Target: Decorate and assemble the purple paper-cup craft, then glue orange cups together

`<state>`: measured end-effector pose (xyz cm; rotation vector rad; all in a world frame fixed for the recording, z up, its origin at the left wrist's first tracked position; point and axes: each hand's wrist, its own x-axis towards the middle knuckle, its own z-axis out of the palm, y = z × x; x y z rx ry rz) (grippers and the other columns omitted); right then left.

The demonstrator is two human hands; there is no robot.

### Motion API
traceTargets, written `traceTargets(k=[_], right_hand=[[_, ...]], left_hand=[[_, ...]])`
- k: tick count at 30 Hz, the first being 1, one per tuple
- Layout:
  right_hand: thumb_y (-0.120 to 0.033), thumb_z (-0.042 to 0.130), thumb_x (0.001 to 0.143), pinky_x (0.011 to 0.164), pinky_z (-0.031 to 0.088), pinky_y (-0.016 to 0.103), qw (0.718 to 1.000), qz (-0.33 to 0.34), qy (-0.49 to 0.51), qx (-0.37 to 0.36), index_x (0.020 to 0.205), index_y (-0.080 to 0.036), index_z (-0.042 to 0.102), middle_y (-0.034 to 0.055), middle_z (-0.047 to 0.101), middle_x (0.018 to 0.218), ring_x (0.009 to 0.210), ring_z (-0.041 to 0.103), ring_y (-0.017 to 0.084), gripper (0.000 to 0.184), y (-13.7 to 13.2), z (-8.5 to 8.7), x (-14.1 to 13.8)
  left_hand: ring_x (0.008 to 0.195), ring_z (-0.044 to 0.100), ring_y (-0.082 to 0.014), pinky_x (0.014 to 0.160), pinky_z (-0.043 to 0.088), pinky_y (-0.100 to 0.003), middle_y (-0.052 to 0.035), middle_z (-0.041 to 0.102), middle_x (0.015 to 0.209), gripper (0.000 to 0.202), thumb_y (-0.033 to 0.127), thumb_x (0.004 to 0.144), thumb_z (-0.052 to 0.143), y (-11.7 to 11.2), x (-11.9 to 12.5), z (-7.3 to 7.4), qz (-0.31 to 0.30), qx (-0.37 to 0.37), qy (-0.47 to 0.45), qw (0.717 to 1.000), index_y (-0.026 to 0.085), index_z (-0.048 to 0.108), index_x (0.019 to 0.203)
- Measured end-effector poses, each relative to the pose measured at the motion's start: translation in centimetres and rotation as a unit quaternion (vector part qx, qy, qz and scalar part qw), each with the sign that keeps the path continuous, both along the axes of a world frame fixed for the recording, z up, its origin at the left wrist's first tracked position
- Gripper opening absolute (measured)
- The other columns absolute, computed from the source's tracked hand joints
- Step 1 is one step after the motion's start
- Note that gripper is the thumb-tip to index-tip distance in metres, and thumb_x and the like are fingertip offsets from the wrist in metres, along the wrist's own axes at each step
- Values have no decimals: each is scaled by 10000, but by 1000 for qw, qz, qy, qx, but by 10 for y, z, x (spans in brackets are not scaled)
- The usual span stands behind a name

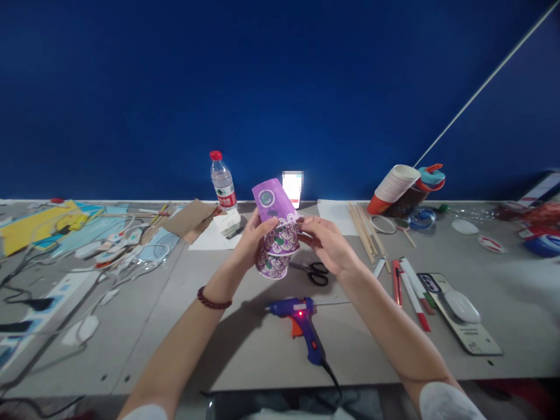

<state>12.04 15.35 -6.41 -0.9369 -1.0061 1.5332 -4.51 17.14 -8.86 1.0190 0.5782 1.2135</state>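
Purple paper cups (276,230), held above grey table (219,350).
Left hand (250,240) grips them; right hand (327,244) pinches their side. Beneath: scissors (314,272), glue gun (303,326). Behind: water bottle (223,182); cup stack (395,188) far right.

We note moderate, even light from overhead on the table (131,350). The blue wall (280,87) darkens toward its upper corners. A soft-edged shadow lies on the table just right of the left arm (188,338). A white patch (292,188) at the wall base is overexposed and pixelated. The glue gun (306,329) shows a red glow. The centre is fairly sharp. The side margins are soft and stretched by wide-angle distortion.
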Motion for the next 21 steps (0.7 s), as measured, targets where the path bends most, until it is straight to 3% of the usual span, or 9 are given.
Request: traceTargets(k=[14, 21], right_hand=[[-295, 690, 711, 828, 475, 329, 999, 18, 28, 22, 673, -199, 556, -1, 638, 842, 795, 590, 138, 170, -3, 1, 0], [-315, 700, 730, 814, 499, 336, 995, -27, -65, 69, 742, -197, 613, 12, 656, 825, 789, 605, 142, 147, -1, -5, 1]], left_hand=[[1006, 637, -280, 874, 505, -429, -96, 644, 1125, 609, 378, 735, 725, 2, 0, -2, 22, 12, 4, 1000, 222, 468, 1266], [954, 650, -263, 836, 521, -411, -93, 650, 1108, 594, 387, 746, 712, 3, -1, -4, 22, 24, 1, 999, 223, 472, 1264]])
